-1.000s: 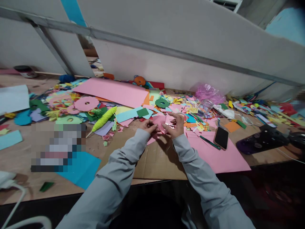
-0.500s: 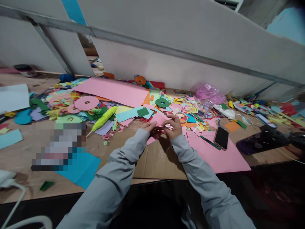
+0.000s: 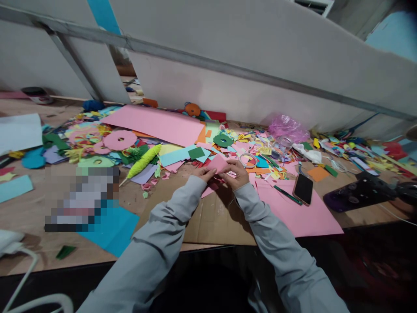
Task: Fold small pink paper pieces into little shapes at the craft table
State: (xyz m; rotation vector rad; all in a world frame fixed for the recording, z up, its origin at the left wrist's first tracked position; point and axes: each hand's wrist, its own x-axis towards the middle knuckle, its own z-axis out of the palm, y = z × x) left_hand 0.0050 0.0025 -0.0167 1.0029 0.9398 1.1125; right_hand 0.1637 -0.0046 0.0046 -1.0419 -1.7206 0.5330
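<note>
Drawn closer together, left hand (image 3: pixel 205 175) and right hand (image 3: pixel 237 174) pinch partly hidden pink paper (image 3: pixel 217 164), a jar (image 3: pixel 37 95) far left of the grip looking unreadable.

My brown table (image 3: pixel 29 217), pale partition (image 3: pixel 228 34) along its far edge, grey rail (image 3: pixel 208 63) crossing that partition, dark space (image 3: pixel 355 252) below the edge nearest me

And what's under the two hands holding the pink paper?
Cardboard shows below the left hand and right hand, with a pink scrap between them. What lies straight beneath the palms is covered, so I can't tell.
</note>
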